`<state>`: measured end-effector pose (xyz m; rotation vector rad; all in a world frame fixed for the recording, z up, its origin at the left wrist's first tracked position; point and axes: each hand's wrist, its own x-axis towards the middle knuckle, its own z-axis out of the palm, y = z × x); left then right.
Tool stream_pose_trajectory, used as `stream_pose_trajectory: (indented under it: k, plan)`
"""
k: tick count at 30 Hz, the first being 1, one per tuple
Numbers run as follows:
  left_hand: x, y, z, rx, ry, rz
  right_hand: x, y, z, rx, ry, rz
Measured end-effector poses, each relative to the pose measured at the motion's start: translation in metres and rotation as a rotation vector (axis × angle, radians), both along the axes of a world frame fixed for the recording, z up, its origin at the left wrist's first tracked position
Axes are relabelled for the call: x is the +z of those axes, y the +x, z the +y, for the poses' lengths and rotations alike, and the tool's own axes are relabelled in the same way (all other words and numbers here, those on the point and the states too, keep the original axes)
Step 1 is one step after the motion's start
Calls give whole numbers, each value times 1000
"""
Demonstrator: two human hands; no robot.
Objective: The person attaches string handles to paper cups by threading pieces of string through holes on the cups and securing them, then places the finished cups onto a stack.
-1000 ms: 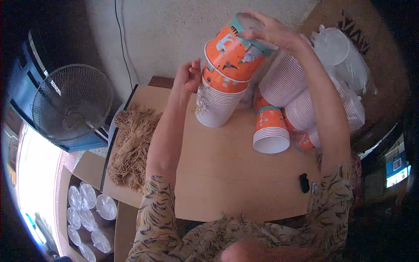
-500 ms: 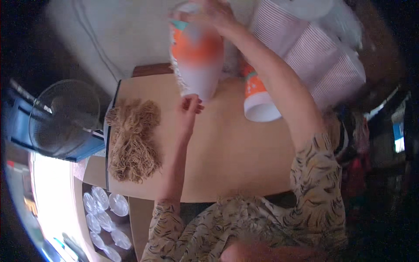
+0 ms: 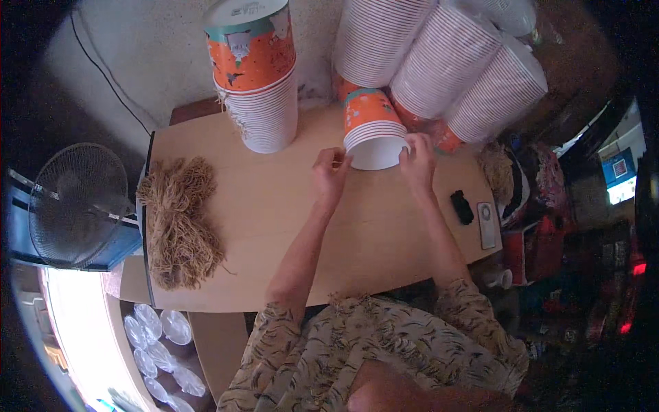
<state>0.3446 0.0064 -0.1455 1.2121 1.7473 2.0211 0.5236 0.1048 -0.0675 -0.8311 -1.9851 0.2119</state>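
A short stack of orange-and-white paper cups [image 3: 371, 111] lies on the bench [image 3: 364, 237], its mouth toward the person. At its rim's left side is the left hand [image 3: 331, 172], fingers curled in, thumb near the fingertips; from here I can't make out whether it has any grip. The right hand [image 3: 418, 163] is at the rim's right side, half-closed, fingertips right by the edge; again, I can't make out a firm hold.

Left of and behind that short stack stands a tall cup stack [image 3: 257, 82], bases up, with frayed fibre clinging to its side. Farther left lies a tan fibre bundle [image 3: 182, 223]. Behind and right of the short stack lean bigger wrapped cup stacks [image 3: 446, 62]. Nearer the person, to its right, sits a small black object [image 3: 462, 207].
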Motion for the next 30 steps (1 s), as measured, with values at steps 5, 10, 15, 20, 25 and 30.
stream_pose_trajectory:
  k: [5, 10, 15, 20, 25, 30]
  plan:
    - [0, 8, 5, 91, -36, 88, -28, 14, 19, -94, -65, 19]
    - [5, 14, 1, 174, -176, 86, -30, 15, 17, -89, -83, 4]
    - [13, 28, -12, 77, -212, 124, -21, 33, 12, -3, -255, -111]
    - [33, 44, -50, -69, -240, 97, -1, 62, 1, 201, -526, -117]
    - [63, 32, -129, -331, -300, -435, 52, 82, -49, 842, -746, 103]
    - [57, 29, -194, -353, -481, -662, 54, 73, -114, 799, -684, -262]
